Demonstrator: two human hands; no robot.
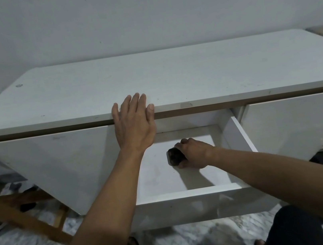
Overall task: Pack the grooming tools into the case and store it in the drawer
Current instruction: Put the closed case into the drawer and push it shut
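Observation:
The white drawer (190, 206) in the middle of the cabinet stands pulled out toward me. Inside it, my right hand (195, 153) is closed around a small dark case (175, 156), which rests on or just above the drawer's white floor. Most of the case is hidden by my fingers. My left hand (133, 124) lies flat with fingers spread against the front edge of the white cabinet top (170, 75), above the drawer's left side. No loose grooming tools are in view.
Closed white fronts flank the drawer, one to the left (54, 165) and one to the right (299, 122). A wooden frame (19, 215) stands at the lower left over a patterned floor. My knees show at the bottom edge. A plain wall rises behind.

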